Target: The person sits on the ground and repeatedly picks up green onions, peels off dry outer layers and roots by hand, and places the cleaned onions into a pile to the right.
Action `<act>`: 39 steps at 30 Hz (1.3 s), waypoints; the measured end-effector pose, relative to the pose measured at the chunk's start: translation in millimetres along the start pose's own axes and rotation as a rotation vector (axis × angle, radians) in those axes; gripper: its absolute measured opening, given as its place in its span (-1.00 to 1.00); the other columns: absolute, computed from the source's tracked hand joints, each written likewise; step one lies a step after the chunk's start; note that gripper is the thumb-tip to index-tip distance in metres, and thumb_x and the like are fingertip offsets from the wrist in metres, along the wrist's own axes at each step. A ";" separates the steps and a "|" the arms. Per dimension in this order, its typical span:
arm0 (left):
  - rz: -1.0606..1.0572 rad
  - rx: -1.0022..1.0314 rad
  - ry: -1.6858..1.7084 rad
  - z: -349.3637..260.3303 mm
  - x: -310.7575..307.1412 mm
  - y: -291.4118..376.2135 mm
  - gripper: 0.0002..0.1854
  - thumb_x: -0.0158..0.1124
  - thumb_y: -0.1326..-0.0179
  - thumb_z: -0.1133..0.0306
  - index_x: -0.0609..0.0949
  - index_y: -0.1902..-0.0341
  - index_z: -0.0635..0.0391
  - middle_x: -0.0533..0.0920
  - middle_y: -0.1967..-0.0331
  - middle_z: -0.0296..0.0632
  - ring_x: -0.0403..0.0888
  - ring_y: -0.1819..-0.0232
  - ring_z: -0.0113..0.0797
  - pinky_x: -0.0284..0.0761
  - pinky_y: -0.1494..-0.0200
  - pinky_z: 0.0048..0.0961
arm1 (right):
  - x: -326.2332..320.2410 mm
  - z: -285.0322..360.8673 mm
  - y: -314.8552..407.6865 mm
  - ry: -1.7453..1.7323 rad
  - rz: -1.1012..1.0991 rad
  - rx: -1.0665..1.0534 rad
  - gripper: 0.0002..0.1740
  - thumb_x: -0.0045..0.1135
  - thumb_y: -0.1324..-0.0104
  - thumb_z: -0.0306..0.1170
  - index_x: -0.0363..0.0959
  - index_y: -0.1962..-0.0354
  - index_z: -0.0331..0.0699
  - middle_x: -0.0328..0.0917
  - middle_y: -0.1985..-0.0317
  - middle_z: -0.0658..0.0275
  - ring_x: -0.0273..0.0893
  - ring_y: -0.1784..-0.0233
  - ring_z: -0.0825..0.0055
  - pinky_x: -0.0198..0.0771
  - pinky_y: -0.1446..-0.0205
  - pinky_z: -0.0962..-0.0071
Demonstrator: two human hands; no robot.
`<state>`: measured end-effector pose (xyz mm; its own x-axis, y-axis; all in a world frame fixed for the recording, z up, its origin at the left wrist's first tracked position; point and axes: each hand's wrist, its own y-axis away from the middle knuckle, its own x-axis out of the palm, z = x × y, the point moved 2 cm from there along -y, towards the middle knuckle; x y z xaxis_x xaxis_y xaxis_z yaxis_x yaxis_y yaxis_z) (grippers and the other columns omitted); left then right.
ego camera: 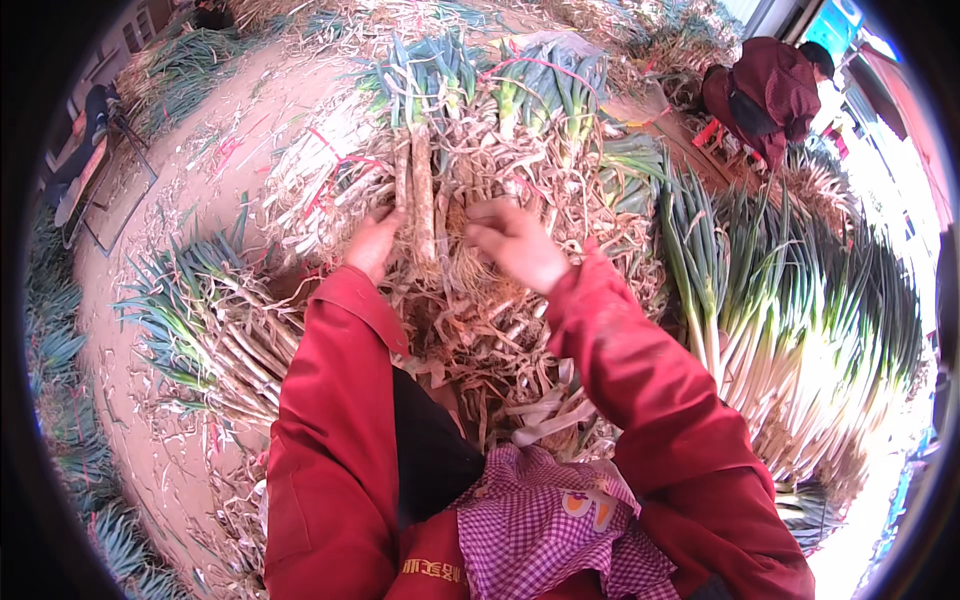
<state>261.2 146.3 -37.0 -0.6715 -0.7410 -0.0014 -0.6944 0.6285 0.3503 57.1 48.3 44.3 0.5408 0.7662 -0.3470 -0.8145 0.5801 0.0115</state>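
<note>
My left hand (373, 241) is at the lower end of several thick green onion stalks (422, 191), its fingers curled around the left side of the stalks. The stalks stand with brown, dry skin on their shafts and green tops pointing away from me. My right hand (517, 244) is blurred and curled beside the tangled roots and dry leaves (472, 277), to the right of those stalks. Whether its fingers grip anything cannot be seen. A heap of withered onion leaves (510, 360) lies between my forearms and under the stalks.
Peeled green onions (795, 360) lie in a large row at right. Unpeeled onions (240, 352) lie at left. A bundle with red twine (330, 157) rests beyond my left hand. Another person (772, 97) bends at the upper right. A metal-framed chair (112, 165) stands far left.
</note>
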 end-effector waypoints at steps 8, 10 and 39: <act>0.046 0.113 0.054 1.4 15.8 -16.0 -0.36 0.20 -0.26 0.32 0.26 -0.32 0.41 0.48 -0.16 0.13 0.43 -0.19 -0.12 0.30 -0.24 -0.27 | 64.1 -14.8 -55.2 0.343 0.134 0.284 -0.24 0.24 -0.18 -0.08 0.25 -0.09 -0.56 0.55 0.20 -0.03 0.56 0.13 0.18 0.47 -0.06 0.31; 0.100 0.112 0.048 8.3 19.5 -23.1 -0.38 0.17 -0.25 0.34 0.28 -0.33 0.35 0.48 -0.16 0.06 0.41 -0.20 -0.15 0.26 -0.25 -0.29 | 34.2 -10.4 -43.1 -0.268 0.136 0.285 -0.42 0.22 -0.18 -0.24 0.31 -0.04 -0.46 0.51 0.35 0.18 0.50 0.37 0.44 0.48 0.29 0.44; 1.557 0.067 -0.971 104.4 243.0 245.7 -0.68 0.25 -0.22 0.24 0.61 0.09 0.22 0.66 0.32 -0.22 0.58 0.33 -0.43 0.53 0.19 -0.42 | -144.5 -179.6 239.9 -0.440 -0.392 0.254 -0.50 0.07 -0.19 -0.53 0.31 -0.12 -0.40 0.51 0.16 0.30 0.44 0.12 0.56 0.34 0.01 0.56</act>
<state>-99.6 145.4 -49.1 -0.5189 0.8217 -0.2359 0.6400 0.5563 0.5300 -254.2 27.1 -71.2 0.8680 0.4945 0.0457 -0.4928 0.8463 0.2024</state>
